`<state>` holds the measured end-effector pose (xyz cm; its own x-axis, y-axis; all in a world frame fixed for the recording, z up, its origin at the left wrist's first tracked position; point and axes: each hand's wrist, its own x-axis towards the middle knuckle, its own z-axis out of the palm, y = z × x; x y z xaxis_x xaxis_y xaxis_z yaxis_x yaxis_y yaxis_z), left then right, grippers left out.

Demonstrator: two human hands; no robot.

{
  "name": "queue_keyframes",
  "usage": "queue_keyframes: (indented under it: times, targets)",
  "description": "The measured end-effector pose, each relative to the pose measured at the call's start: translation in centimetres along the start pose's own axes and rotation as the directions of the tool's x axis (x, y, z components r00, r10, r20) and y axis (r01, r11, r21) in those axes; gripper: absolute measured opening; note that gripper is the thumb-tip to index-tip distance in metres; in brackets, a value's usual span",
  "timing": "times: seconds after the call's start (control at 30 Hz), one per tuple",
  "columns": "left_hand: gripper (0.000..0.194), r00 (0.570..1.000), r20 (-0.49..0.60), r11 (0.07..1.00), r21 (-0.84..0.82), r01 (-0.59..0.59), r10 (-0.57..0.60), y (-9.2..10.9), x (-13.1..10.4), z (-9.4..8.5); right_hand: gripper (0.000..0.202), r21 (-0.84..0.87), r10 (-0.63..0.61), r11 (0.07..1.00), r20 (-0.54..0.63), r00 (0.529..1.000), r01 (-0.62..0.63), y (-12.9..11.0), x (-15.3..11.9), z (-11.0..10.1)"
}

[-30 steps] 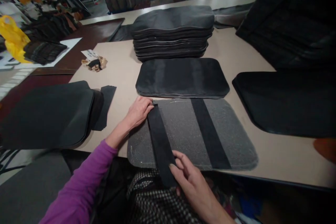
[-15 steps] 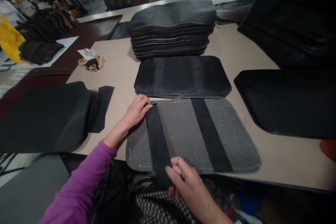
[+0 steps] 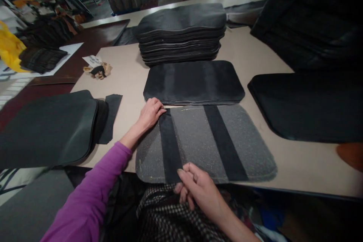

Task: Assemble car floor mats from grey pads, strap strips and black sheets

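Note:
A grey speckled panel [image 3: 193, 140] with rounded corners lies at the table's front edge. Two black strips run across it, a left one [image 3: 170, 143] and a right one [image 3: 225, 143]. My left hand [image 3: 151, 113] is at the top end of the left strip, fingertips pressed together on its corner. My right hand [image 3: 195, 185] is at that strip's lower end, by the panel's front edge, with curled fingers; whether it grips the strip is hidden.
Behind the panel lie a low black stack [image 3: 194, 81] and a taller stack [image 3: 181, 34]. Black pieces [image 3: 53, 128] are at the left, others [image 3: 309, 107] at the right. Crumpled paper [image 3: 98, 71] sits at the back left.
The left strip's lower end, which hung past the panel's front edge, now lies on the panel. My right hand has shifted slightly. The view has moved a little.

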<state>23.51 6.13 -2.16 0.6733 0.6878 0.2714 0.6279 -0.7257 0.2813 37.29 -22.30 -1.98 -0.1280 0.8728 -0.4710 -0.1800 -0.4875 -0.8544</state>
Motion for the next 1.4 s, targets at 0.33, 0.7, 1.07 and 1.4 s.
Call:
queue_keyframes:
  times: [0.33,0.7,1.07,1.4]
  targets:
    - [0.022,0.996,0.016,0.984,0.153,-0.089,0.087,0.5,-0.5,0.5,0.051,-0.076,-0.001,0.997,-0.027,1.0,-0.001,-0.7,-0.6,-0.1]
    - [0.044,0.994,0.084,0.973,0.217,-0.083,0.066,2.3,-3.3,-0.5,0.047,-0.3,-0.072,0.952,-0.047,0.996,0.055,0.7,-0.6,0.5]
    - [0.044,0.995,0.094,0.969,0.24,-0.057,0.035,2.6,-4.4,-0.4,0.044,-0.611,-0.133,0.788,-0.063,0.989,0.067,0.6,-0.3,2.2]
    - [0.043,0.996,0.079,0.964,0.26,-0.058,0.038,2.9,-4.7,-0.2,0.054,-0.983,-0.281,0.176,-0.002,0.96,0.05,0.3,-3.0,3.0]
